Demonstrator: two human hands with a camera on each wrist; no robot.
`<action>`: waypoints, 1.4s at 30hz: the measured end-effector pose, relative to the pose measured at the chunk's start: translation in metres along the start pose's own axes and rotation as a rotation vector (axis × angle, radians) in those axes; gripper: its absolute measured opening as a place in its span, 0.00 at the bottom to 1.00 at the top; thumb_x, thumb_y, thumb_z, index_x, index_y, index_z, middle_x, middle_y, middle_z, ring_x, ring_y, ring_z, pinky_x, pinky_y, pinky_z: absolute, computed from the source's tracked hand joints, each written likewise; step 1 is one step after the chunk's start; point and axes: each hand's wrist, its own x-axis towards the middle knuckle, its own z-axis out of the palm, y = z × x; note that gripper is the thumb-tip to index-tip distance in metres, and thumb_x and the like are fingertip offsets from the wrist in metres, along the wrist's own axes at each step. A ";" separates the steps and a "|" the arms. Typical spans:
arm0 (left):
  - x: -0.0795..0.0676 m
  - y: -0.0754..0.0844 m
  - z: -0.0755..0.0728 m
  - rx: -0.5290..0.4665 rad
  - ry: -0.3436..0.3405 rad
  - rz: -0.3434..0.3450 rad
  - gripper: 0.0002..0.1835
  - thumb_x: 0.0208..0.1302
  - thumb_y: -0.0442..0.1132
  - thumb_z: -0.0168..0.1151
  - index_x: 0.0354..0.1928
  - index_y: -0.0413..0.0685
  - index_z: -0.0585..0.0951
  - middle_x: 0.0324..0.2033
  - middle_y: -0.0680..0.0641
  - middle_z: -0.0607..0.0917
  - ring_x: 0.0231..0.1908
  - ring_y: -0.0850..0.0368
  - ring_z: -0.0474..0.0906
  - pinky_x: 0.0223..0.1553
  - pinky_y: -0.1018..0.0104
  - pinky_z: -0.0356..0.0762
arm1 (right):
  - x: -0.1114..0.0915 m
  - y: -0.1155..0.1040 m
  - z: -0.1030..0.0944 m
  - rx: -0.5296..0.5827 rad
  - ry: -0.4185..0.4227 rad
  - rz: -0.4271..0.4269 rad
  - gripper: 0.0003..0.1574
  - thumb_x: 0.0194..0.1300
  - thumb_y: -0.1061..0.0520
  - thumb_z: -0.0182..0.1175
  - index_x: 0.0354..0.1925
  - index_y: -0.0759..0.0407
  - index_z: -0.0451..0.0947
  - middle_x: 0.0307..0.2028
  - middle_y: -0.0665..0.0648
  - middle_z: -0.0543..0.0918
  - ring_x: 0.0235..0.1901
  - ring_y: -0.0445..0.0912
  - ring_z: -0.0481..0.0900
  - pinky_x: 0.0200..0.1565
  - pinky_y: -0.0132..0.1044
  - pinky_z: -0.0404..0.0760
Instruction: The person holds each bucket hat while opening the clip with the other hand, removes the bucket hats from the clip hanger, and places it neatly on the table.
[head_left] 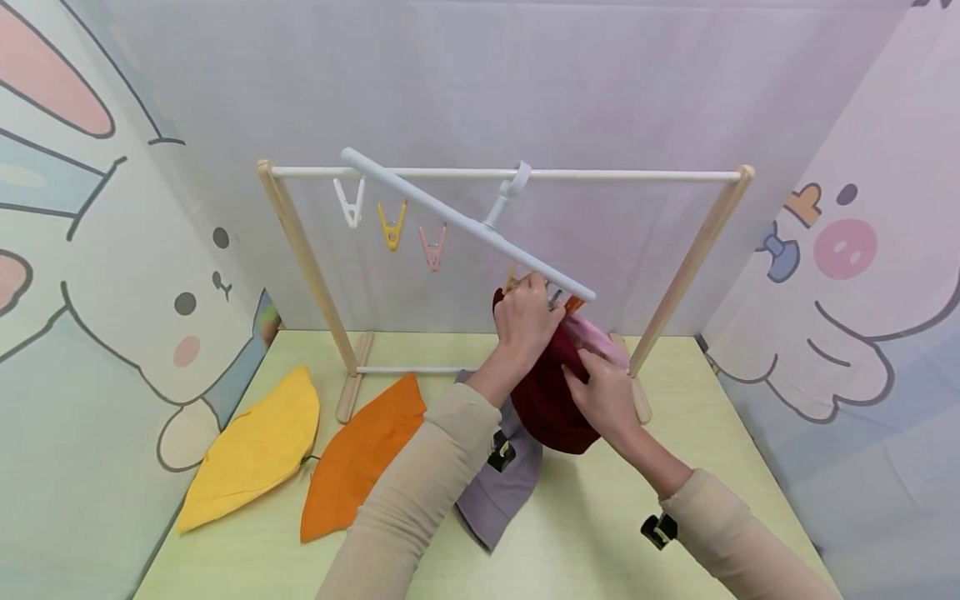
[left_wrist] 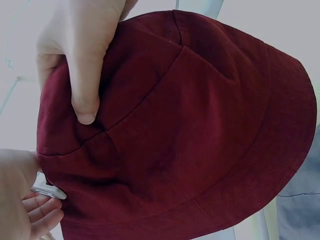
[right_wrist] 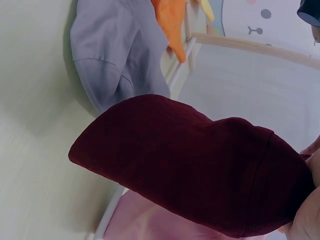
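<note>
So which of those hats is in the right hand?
The dark red hat: the right hand pinches it, while yellow, orange and grey hats lie on the table and pink fabric shows behind it.

The dark red hat (head_left: pixel 551 408) is uniform in colour; the cloth (head_left: pixel 602 342) is pink. The yellow hat (head_left: pixel 258 450), orange hat (head_left: pixel 367 458) and mauve-grey hat (head_left: pixel 506 492) are plain. The hanger (head_left: pixel 450 215) is pale blue-grey. The clips (head_left: pixel 392 237) are white, yellow and pink. The crossbar (head_left: pixel 637 176) is white, the posts (head_left: pixel 308 267) light tan. The counter (head_left: pixel 637 542) is pale yellow-green, the sleeves (head_left: pixel 420 467) beige. The side walls bear outlined cartoon animals (head_left: pixel 135 258) in pastels.
</note>
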 end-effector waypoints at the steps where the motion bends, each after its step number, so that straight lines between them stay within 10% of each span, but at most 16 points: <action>1: 0.000 0.000 0.000 0.002 0.001 0.005 0.16 0.53 0.51 0.64 0.32 0.47 0.75 0.19 0.51 0.76 0.11 0.61 0.66 0.11 0.70 0.59 | 0.001 0.001 0.000 0.003 0.006 -0.001 0.11 0.48 0.62 0.67 0.21 0.61 0.71 0.19 0.57 0.78 0.24 0.51 0.73 0.24 0.44 0.74; 42: 0.003 -0.008 -0.003 -0.185 0.001 0.000 0.07 0.56 0.42 0.59 0.25 0.52 0.74 0.12 0.54 0.68 0.12 0.60 0.57 0.13 0.70 0.53 | 0.000 0.003 -0.011 -0.003 -0.033 0.078 0.08 0.50 0.62 0.67 0.25 0.59 0.75 0.19 0.56 0.79 0.16 0.48 0.72 0.22 0.43 0.73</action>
